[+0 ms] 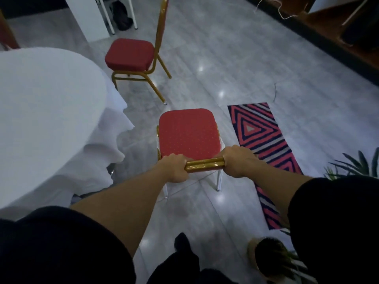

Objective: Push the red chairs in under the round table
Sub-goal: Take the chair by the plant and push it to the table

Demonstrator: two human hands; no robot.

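Observation:
A red chair [187, 133] with a gold frame stands right in front of me, its seat pointing away. My left hand [174, 168] and my right hand [238, 162] both grip the gold top bar of its backrest, one at each end. The round table [45, 111], covered with a white cloth, is to the left, apart from this chair. A second red chair [130, 54] stands farther back, its seat facing the table and a gap between them.
A striped pink and dark rug [260, 140] lies on the grey tiled floor just right of the near chair. A potted plant [270, 257] sits at the lower right. White furniture legs and a dark bag [122, 16] are at the back.

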